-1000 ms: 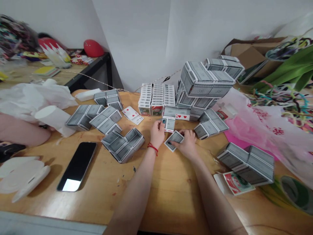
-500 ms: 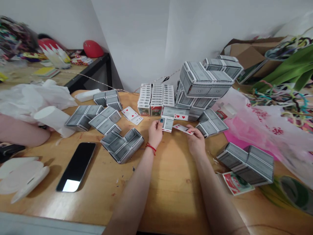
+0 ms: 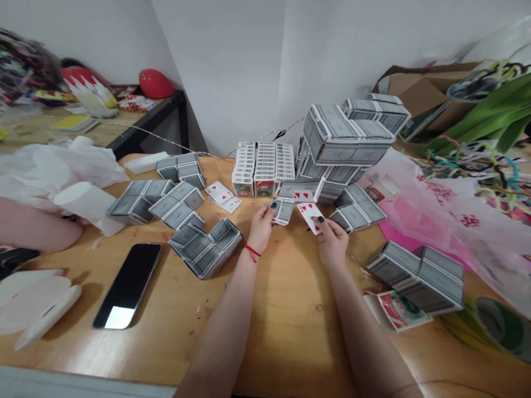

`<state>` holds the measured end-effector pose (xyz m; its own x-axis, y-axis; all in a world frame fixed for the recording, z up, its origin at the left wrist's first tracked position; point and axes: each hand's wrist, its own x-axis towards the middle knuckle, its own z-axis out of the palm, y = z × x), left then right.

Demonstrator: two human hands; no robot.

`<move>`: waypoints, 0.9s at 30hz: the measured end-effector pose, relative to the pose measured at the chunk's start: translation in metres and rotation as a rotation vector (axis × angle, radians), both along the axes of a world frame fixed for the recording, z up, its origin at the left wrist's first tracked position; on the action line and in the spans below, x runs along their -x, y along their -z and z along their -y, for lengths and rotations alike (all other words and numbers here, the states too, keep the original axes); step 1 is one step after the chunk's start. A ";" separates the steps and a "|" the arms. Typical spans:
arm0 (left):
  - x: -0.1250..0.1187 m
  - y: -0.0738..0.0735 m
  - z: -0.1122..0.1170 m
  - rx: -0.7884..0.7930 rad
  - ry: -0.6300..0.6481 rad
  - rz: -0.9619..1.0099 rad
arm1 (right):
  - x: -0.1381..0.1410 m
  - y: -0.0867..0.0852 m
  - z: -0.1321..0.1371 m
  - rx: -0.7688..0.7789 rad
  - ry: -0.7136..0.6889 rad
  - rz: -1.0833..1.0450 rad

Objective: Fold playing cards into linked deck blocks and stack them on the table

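My left hand (image 3: 262,224) pinches a joined piece of playing cards (image 3: 284,213) with grey patterned backs, its thumb on the near left edge. Between the thumb and fingers of my right hand (image 3: 333,239) is a red heart playing card (image 3: 310,216), face up and tilted. Its far edge overlaps or meets the folded piece in the left hand; whether they touch I cannot tell. Another heart face (image 3: 302,195) shows on the folded piece. Just behind stand rows of stacked card packs (image 3: 264,166) and a tall stack of grey card blocks (image 3: 348,135).
Several grey card blocks (image 3: 179,204) lie on the left, beside two loose cards (image 3: 223,196). A phone (image 3: 128,286) rests at the front left. Toward the right are another card block (image 3: 417,276), an opened card box (image 3: 402,310) and pink plastic wrapping (image 3: 440,221).
My right hand has turned its card from nearly flat to tilted, so that its heart face shows. The piece in my left hand has shifted slightly, opening its folded card edges.
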<state>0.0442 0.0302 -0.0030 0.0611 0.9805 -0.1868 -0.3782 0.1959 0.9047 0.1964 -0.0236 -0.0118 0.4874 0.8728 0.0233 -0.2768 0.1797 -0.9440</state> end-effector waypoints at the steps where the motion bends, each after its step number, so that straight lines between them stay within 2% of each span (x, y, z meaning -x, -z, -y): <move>1: 0.001 -0.003 0.002 0.042 0.027 0.059 | 0.001 0.000 -0.001 0.000 0.028 0.010; 5: 0.003 -0.009 0.005 0.110 0.052 0.141 | 0.005 -0.002 -0.001 -0.023 -0.043 -0.004; 9: 0.002 -0.002 0.000 0.053 0.003 0.082 | 0.006 -0.004 0.001 0.021 -0.125 -0.023; 14: 0.000 0.007 -0.005 -0.047 -0.020 0.016 | 0.005 -0.002 0.002 0.042 -0.081 0.004; 19: 0.001 0.006 -0.005 -0.049 -0.021 0.011 | 0.003 0.000 0.002 0.034 -0.006 0.022; 27: 0.001 0.009 -0.007 -0.069 -0.031 -0.075 | 0.004 -0.001 0.002 0.053 -0.026 0.075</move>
<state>0.0428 0.0373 -0.0119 0.0192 0.9924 -0.1212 -0.3134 0.1211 0.9419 0.1919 -0.0255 -0.0107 0.4634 0.8861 0.0124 -0.2091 0.1230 -0.9701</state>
